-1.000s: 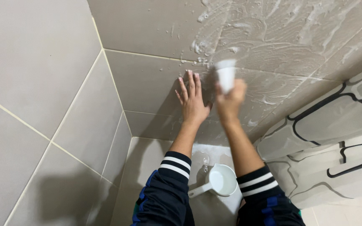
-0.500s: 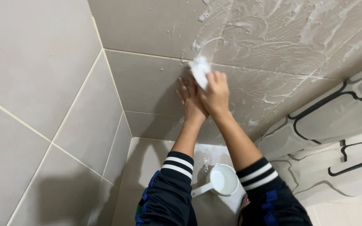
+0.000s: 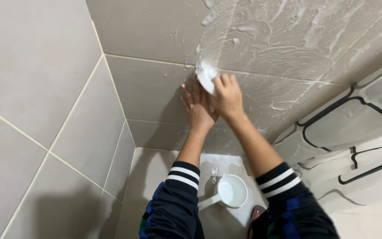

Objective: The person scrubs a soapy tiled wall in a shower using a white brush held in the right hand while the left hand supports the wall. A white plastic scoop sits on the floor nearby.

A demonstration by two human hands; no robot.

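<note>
While lather already streaks the upper right of the tiled wall [image 3: 288, 48], left tiles bare and dry-looking. Right hand [image 3: 227, 98] closed around a white scrubbing pad [image 3: 205, 76], pressed to the foam's left edge; left hand [image 3: 196, 105] flat, fingers spread, holding nothing. White dipper [image 3: 231, 191] on the floor below. No packages, labels or signs visible.

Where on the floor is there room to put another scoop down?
Bare floor shows to the left of the white scoop, between it and the grey tiled side wall. It is crowded at the scoop itself, by the floor drain, and on the right, where the patterned curtain hangs. The sleeves hide the floor nearer the person.
</note>
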